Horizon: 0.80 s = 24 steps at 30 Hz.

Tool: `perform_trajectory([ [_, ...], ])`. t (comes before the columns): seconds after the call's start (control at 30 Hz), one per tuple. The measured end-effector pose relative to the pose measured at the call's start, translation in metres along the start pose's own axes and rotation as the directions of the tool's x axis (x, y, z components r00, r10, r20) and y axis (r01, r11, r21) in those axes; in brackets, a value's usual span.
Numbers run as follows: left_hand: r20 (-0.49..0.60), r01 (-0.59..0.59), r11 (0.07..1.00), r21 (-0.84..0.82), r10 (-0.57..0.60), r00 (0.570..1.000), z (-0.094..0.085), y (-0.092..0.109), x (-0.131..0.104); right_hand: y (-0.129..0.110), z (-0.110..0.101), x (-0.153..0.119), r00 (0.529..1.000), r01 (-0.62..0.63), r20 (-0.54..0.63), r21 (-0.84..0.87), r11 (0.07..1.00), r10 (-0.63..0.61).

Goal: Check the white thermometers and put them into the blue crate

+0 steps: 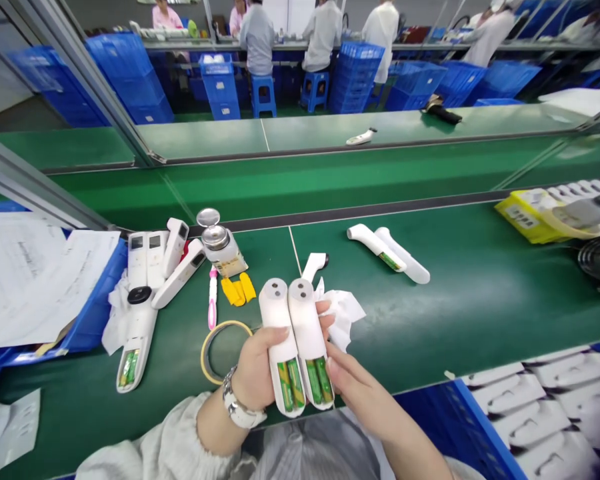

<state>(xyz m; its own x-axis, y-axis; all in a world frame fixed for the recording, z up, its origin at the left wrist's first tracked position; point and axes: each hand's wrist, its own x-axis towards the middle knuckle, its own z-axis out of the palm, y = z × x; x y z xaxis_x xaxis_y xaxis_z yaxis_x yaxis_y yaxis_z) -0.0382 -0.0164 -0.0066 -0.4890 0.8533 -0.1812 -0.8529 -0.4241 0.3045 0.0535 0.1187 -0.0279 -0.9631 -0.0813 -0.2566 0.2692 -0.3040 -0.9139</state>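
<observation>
Two white infrared thermometers, a left one [276, 313] and a right one [307, 327], stand side by side in front of me with their battery bays uncovered. Green batteries [291, 385] fill both bays. My left hand [255, 370] is closed around the pair, thumb across the left one and fingertips showing past the right one. At the lower right side of the right thermometer, my right hand [357, 383] touches its edge with thumb and finger; part of its grip is hidden. Behind them lie another thermometer [315, 265] and a crumpled white tissue [344, 313].
Left of my hands are a tape roll [205, 363], yellow finger cots [239, 291], a pink-white brush [213, 300], a metal-topped bottle [224, 250] and several thermometers [137, 333]. Two thermometer pieces [390, 253] lie farther right. A blue crate [480, 413] holds white parts. People work across the belt.
</observation>
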Motion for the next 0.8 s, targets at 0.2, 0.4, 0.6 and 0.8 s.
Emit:
perform_trajectory([
  [0.2,0.012,0.046,0.994,-0.098,-0.045,0.999,-0.002,0.003,0.004,0.001,0.001,0.003,0.997,-0.076,0.046,0.191,0.979,0.068],
  [0.4,-0.032,0.034,0.994,-0.108,-0.038,0.999,-0.005,0.003,0.007,0.01,0.0,0.005,0.994,-0.092,-0.042,0.258,0.962,0.106],
  [0.6,-0.079,0.052,0.995,-0.087,-0.059,0.995,-0.008,-0.001,0.011,0.012,-0.005,0.004,0.992,-0.072,-0.089,0.179,0.981,0.089],
  [0.8,-0.023,0.058,0.993,-0.098,-0.06,0.998,-0.012,-0.005,0.014,0.021,-0.006,0.0,0.987,-0.036,-0.148,0.187,0.982,0.064],
])
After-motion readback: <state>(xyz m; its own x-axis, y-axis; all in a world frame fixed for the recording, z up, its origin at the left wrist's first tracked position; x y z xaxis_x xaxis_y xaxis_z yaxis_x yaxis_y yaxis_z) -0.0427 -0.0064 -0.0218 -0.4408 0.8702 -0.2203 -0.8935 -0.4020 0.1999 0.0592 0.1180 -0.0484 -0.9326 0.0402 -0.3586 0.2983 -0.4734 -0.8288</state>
